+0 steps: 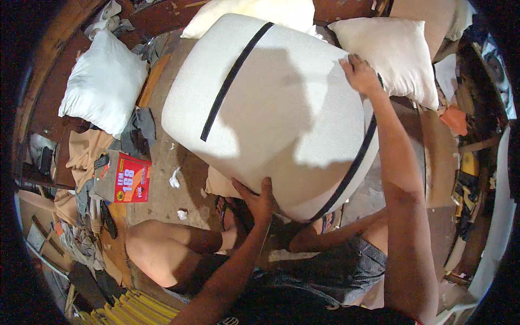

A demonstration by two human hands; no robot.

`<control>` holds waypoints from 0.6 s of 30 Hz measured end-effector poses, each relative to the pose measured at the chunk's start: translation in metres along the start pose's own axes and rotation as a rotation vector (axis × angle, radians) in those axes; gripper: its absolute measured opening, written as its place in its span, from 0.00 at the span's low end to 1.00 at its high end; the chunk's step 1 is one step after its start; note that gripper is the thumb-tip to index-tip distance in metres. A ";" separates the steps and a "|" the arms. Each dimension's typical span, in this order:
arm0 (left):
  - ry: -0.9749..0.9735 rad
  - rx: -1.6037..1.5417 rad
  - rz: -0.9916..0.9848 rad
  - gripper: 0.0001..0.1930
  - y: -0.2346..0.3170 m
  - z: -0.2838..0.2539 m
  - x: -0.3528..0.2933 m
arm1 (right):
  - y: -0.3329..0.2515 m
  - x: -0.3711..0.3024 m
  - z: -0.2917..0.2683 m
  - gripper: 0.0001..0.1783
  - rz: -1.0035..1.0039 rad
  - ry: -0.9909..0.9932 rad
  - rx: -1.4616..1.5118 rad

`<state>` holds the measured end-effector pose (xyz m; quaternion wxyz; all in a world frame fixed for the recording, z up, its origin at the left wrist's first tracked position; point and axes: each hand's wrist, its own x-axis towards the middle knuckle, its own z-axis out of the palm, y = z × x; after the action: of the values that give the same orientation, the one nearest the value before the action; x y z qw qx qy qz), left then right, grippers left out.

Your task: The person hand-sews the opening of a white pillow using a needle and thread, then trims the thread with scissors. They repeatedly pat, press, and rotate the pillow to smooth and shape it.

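Note:
In front of me is a large off-white padded seat cushion (281, 130) with rounded corners. It is tilted, and two black strips cross its cover, one on the left and one along the right side. My left hand (260, 205) holds its near edge, thumb and index finger apart against the fabric. Over the far right edge, my right hand (362, 77) grips the cushion with bent fingers. Shadows fall across the top face. What lies beneath the cushion is mostly hidden, though a beige piece (219, 183) shows under its near left side.
White pillows lie around: one at the left (103, 81), one at the far right (387, 57), and a cream one (254, 11) behind. A red-labelled can (122, 177) stands at left near cloth scraps (86, 151). Yellow slatted material (135, 309) is at lower left. Fluff tufts (175, 177) dot the wooden floor.

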<state>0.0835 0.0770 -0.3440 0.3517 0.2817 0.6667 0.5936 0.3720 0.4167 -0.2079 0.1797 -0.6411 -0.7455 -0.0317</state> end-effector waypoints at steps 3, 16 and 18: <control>0.025 -0.014 0.045 0.49 -0.008 0.001 0.000 | -0.013 0.049 0.001 0.44 0.066 -0.128 0.126; -0.025 -0.903 -0.429 0.43 -0.050 -0.007 0.051 | -0.026 0.082 0.035 0.53 0.083 -0.171 0.027; 0.159 -0.833 -0.479 0.42 -0.014 0.004 0.046 | -0.036 0.054 0.025 0.49 0.075 -0.149 0.099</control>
<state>0.0599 0.1142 -0.3646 0.5093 -0.0904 0.4434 0.7320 0.3255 0.4686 -0.2078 0.1561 -0.6595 -0.7329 0.0596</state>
